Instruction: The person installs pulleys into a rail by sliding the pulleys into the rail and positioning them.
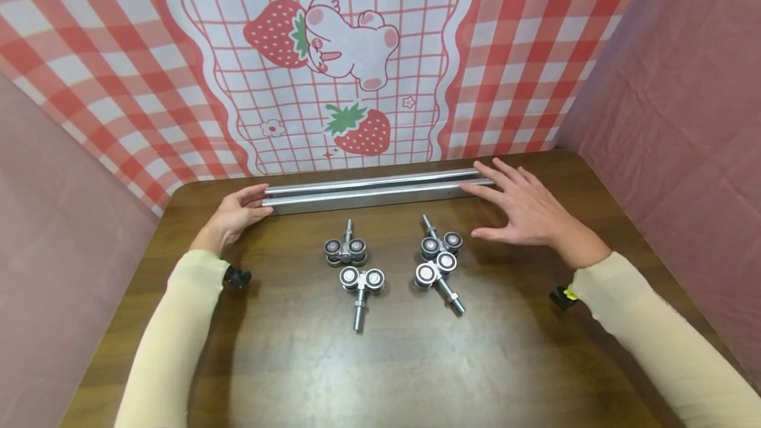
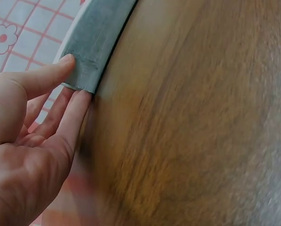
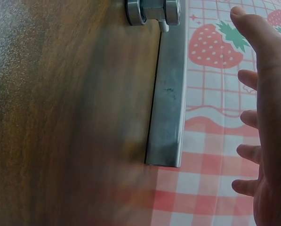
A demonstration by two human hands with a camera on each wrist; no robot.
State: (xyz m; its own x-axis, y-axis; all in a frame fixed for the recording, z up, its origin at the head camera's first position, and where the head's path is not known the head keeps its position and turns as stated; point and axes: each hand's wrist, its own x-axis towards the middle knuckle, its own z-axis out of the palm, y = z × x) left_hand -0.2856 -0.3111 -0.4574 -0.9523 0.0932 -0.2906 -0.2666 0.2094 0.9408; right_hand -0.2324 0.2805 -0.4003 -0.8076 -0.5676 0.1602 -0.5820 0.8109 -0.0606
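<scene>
A long metal channel rail point(image 1: 368, 200) with a slot along its top lies across the back of the brown table. My left hand point(image 1: 234, 216) holds its left end; in the left wrist view the thumb point(image 2: 60, 70) presses the front face and the other fingers reach round the end. Over the right end, my right hand point(image 1: 526, 210) is spread, fingers apart and gripping nothing. In the right wrist view this hand point(image 3: 276, 113) stands apart from the rail point(image 3: 168, 103). Nearer me lie several double-wheeled roller hangers with threaded bolts, among them one left point(image 1: 361, 279) and one right point(image 1: 436, 271).
The wooden table point(image 1: 297, 375) has rounded back corners. A red-and-white checked cloth point(image 1: 517, 51) with strawberries hangs right behind it. Pink cloth point(image 1: 672, 150) hangs at both sides. A black wrist camera point(image 1: 238, 276) sits on the left sleeve.
</scene>
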